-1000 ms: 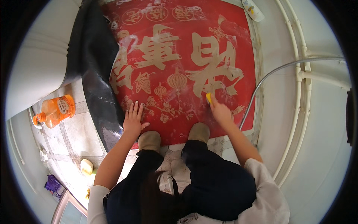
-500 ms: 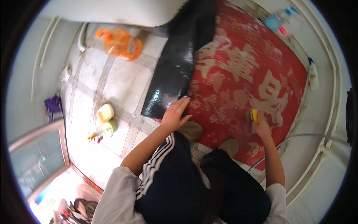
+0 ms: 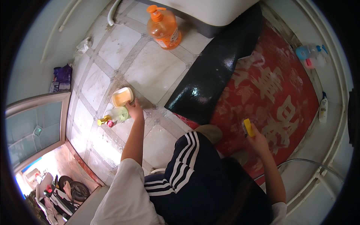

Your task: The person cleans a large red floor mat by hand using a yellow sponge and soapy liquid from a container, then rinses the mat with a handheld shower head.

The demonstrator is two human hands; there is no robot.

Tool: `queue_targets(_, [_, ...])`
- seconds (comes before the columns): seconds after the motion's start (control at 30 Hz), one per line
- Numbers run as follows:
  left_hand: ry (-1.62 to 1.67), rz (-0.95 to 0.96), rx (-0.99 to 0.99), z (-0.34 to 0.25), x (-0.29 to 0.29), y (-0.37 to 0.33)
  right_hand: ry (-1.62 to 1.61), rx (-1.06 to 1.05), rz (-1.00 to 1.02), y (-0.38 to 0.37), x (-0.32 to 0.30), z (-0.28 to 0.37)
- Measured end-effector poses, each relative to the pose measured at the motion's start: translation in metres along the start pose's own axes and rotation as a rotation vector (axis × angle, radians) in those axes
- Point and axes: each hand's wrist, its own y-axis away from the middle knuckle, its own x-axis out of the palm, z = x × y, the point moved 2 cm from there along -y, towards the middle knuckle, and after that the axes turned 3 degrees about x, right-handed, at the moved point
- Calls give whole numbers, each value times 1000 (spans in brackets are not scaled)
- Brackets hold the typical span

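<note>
My left hand (image 3: 135, 110) is low over the tiles, its visible fingers apart, at the base of a pale green bottle (image 3: 120, 113) with a gold pump that lies on its side. Beside that bottle, against my fingertips, sits a white dish (image 3: 128, 91) with a yellowish block in it; whether I touch either is hard to tell. In my right hand (image 3: 258, 141) is a yellow scrub brush (image 3: 248, 127), bristles to the left, above a red mat (image 3: 240, 108) with pale characters. The mat's black underside (image 3: 204, 80) shows where its left part is folded over.
An orange pump bottle (image 3: 165, 32) stands near a white tub-like fixture (image 3: 221, 11). Along the right wall are a blue spray bottle (image 3: 303, 52) and a white bottle (image 3: 323, 108). A grey hose (image 3: 305, 160) curves past my right arm. A framed glass door (image 3: 37, 127) is at left.
My left hand has left the mat's folded edge and reached left to the green bottle and dish. My right hand has lifted the brush slightly left. The view has shifted leftward.
</note>
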Motion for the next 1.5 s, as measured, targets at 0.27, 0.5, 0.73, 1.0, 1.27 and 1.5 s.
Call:
queue_targets(0.27, [-92, -3, 185, -17, 12, 6, -178, -2, -56, 14, 13, -24])
queue_targets(0.5, [-153, 290, 791, -65, -3, 44, -234, -93, -242, 3, 29, -33])
queue_targets(0.73, [-316, 863, 1537, -179, -1, 125, -349, 67, -173, 6, 2, -15])
queue_targets(1.0, [-287, 1199, 1841, -174, 69, 189, 33, -349, -97, -29, -10, 53])
queue_targets(1.27, [4, 1063, 1497, -146, 96, 213, 149, -295, -160, -91, 28, 64])
queue_targets(1.5, [-24, 1023, 1477, -137, 125, 225, 133, -262, -137, -82, 47, 47])
